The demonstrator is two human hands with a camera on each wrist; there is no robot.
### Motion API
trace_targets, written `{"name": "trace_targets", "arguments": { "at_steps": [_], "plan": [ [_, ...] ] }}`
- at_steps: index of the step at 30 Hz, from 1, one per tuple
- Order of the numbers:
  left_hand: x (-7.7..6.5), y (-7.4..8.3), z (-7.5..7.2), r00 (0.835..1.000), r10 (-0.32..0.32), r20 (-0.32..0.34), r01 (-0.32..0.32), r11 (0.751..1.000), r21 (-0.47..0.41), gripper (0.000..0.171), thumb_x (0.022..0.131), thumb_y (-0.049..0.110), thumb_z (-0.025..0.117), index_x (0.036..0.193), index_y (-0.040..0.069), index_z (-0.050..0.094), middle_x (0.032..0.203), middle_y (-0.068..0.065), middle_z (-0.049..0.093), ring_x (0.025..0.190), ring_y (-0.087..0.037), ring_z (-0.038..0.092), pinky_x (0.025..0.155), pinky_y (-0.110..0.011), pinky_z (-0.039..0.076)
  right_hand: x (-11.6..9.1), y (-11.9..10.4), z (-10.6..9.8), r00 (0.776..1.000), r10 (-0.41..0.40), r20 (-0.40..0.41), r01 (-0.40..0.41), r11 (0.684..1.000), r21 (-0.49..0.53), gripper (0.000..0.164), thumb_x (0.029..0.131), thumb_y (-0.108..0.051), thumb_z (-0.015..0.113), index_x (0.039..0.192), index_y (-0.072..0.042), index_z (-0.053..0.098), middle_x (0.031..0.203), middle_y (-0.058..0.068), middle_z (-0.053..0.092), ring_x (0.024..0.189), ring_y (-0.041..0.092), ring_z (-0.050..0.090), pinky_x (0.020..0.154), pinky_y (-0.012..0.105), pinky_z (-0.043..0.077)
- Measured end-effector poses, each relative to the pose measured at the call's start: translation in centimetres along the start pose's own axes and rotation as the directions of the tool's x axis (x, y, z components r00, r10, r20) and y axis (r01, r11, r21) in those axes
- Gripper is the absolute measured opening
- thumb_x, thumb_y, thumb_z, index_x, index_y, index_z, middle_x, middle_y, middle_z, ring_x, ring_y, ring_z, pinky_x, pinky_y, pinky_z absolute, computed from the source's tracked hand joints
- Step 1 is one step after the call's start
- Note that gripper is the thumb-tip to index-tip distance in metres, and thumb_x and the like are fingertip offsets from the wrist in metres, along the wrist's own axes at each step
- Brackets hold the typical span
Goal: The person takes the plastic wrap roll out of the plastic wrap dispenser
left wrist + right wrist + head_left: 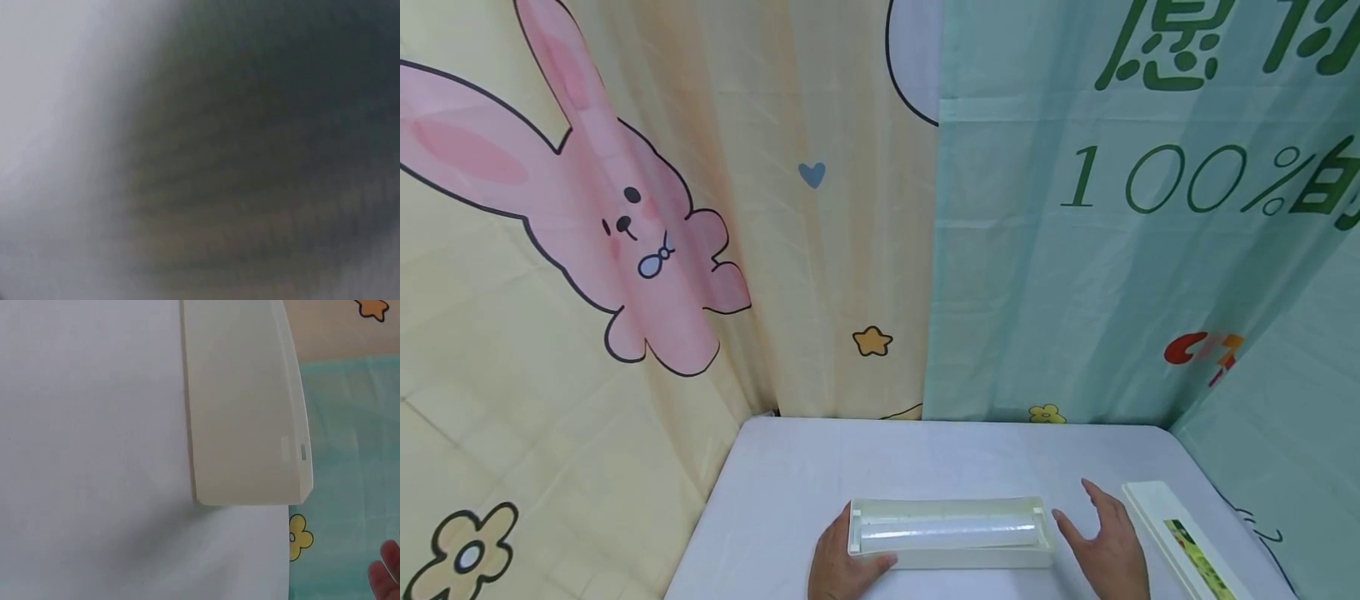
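Observation:
A long, pale, open-topped box (973,558) stands on the white table, seen from its side in the right wrist view. Inside it lies a shiny, clear roll (947,531), which looks like cling film. My left hand (842,560) grips the box's left end, thumb across the front corner and fingers behind the end. Just off the right end is my right hand (1108,542), thumb and fingers spread, touching nothing. Only some of its fingertips (386,575) show in the right wrist view. The left wrist view is too dark and blurred to make out anything.
To the right of my right hand lies a long white lid-like piece (1153,521) with a green and yellow label, slanting along the table's right side. Printed curtains (842,250) hang behind the white table (820,450) and at both sides.

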State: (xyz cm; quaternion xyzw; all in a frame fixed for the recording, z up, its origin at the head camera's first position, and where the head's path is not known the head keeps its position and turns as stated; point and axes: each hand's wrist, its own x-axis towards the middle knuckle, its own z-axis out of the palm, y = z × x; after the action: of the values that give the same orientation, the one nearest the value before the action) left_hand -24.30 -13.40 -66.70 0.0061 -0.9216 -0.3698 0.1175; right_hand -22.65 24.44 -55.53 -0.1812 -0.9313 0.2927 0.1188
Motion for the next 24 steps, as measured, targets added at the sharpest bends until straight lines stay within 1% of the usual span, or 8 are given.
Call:
{"name": "trace_targets", "arguments": {
  "at_steps": [2, 5, 8, 10, 12, 16, 21, 24],
  "plan": [
    [0.0, -0.1, 0.0, 1.000, 0.002, -0.003, -0.002, 1.000, 0.002, 0.117, 0.059, 0.076, 0.084, 0.150, 0.013, 0.045, 0.130, 0.000, 0.066, 0.121, -0.024, 0.062, 0.108, -0.049, 0.049, 0.0, -0.2, 0.3, 0.996, -0.065, 0.067, 0.063, 0.997, 0.036, 0.078, 0.089, -0.031, 0.080, 0.150, -0.002, 0.040, 0.146, 0.028, 0.046, 0.131, 0.048, 0.048, 0.108, 0.065, 0.046],
    [0.0, -0.1, 0.1, 1.000, 0.001, -0.005, -0.001, 1.000, 0.002, 0.118, 0.059, 0.077, 0.084, 0.149, 0.013, 0.045, 0.129, 0.000, 0.066, 0.120, -0.024, 0.062, 0.107, -0.050, 0.050, 0.0, -0.5, 1.0, 0.973, -0.193, 0.130, 0.182, 0.979, 0.087, 0.071, 0.089, -0.029, 0.081, 0.146, -0.003, 0.047, 0.141, 0.023, 0.055, 0.125, 0.042, 0.057, 0.104, 0.060, 0.051],
    [0.0, -0.2, 0.2, 1.000, -0.011, 0.000, 0.011, 1.000, -0.009, 0.118, 0.058, 0.079, 0.082, 0.149, 0.014, 0.046, 0.129, 0.000, 0.066, 0.119, -0.023, 0.062, 0.107, -0.051, 0.050, -0.1, -0.7, 1.9, 0.947, -0.296, 0.126, 0.282, 0.952, 0.119, 0.058, 0.087, -0.022, 0.082, 0.137, -0.005, 0.058, 0.131, 0.014, 0.065, 0.117, 0.035, 0.064, 0.098, 0.053, 0.057],
    [0.1, -0.2, 0.2, 1.000, -0.007, -0.002, 0.007, 1.000, -0.012, 0.118, 0.058, 0.081, 0.082, 0.149, 0.014, 0.046, 0.128, 0.000, 0.067, 0.118, -0.023, 0.063, 0.106, -0.050, 0.051, -0.1, -1.0, 2.5, 0.935, -0.333, 0.123, 0.318, 0.939, 0.130, 0.051, 0.085, -0.020, 0.083, 0.130, -0.007, 0.064, 0.125, 0.008, 0.069, 0.113, 0.030, 0.067, 0.095, 0.049, 0.059],
    [0.1, -0.3, 0.2, 1.000, -0.005, -0.003, 0.005, 1.000, -0.017, 0.118, 0.058, 0.082, 0.081, 0.149, 0.015, 0.046, 0.127, 0.002, 0.067, 0.117, -0.021, 0.063, 0.104, -0.048, 0.052, 0.0, -1.4, 3.1, 0.927, -0.347, 0.142, 0.327, 0.933, 0.147, 0.045, 0.084, -0.019, 0.084, 0.125, -0.010, 0.068, 0.119, 0.004, 0.071, 0.110, 0.027, 0.068, 0.093, 0.045, 0.060],
    [0.2, -0.5, 0.3, 1.000, 0.024, -0.014, -0.024, 0.999, -0.021, 0.116, 0.059, 0.082, 0.080, 0.148, 0.015, 0.048, 0.123, 0.006, 0.068, 0.111, -0.017, 0.065, 0.098, -0.043, 0.056, 0.4, -2.1, 4.2, 0.904, -0.345, 0.251, 0.309, 0.935, 0.175, 0.040, 0.083, -0.024, 0.084, 0.119, -0.015, 0.070, 0.114, -0.002, 0.073, 0.107, 0.022, 0.069, 0.093, 0.044, 0.060],
    [0.2, -0.5, 0.2, 0.999, 0.038, -0.011, -0.038, 0.999, -0.038, 0.116, 0.060, 0.082, 0.080, 0.149, 0.015, 0.047, 0.122, 0.007, 0.068, 0.109, -0.015, 0.065, 0.096, -0.040, 0.057, 1.2, -2.5, 5.4, 0.854, -0.354, 0.382, 0.303, 0.934, 0.187, 0.036, 0.084, -0.026, 0.082, 0.117, -0.018, 0.071, 0.115, -0.004, 0.072, 0.110, 0.023, 0.068, 0.097, 0.048, 0.058],
    [0.2, -0.5, 0.2, 0.999, 0.040, -0.011, -0.040, 0.998, -0.038, 0.116, 0.060, 0.083, 0.079, 0.149, 0.015, 0.047, 0.120, 0.008, 0.067, 0.108, -0.014, 0.064, 0.095, -0.039, 0.057, 1.8, -2.6, 6.1, 0.819, -0.357, 0.450, 0.299, 0.934, 0.196, 0.037, 0.084, -0.027, 0.082, 0.117, -0.017, 0.070, 0.118, -0.001, 0.072, 0.115, 0.028, 0.067, 0.100, 0.053, 0.056]
  ]
}}
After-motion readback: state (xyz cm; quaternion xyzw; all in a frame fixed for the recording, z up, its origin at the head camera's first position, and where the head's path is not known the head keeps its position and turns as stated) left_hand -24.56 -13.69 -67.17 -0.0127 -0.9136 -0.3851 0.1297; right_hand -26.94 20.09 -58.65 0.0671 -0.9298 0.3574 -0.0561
